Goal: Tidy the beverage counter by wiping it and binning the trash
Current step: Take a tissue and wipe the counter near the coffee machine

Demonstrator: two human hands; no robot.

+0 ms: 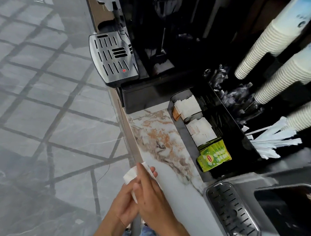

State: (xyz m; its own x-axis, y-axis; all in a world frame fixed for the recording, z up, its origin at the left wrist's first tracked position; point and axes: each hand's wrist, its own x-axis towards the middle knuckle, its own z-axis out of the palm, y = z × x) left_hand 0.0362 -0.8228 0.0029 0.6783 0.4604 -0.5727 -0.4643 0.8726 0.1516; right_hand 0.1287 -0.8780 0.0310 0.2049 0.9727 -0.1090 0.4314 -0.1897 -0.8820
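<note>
A white paper napkin (129,175) sits at the front edge of the marble counter (167,145). My right hand (152,194) lies on top of the napkin with its fingers straight, pressing it at the edge. Just below the counter's lip is my left hand (124,205), palm up, touching the underside of the napkin. The two hands overlap, so most of the napkin is hidden between them. No loose trash shows on the counter's surface.
A coffee machine with a metal drip tray (113,58) stands at the far end. A black organiser (225,139) holds sachets, green tea bags (214,156), stirrers and stacked paper cups (258,50). A second machine's drip tray (232,217) is on the right. Grey tiled floor lies to the left.
</note>
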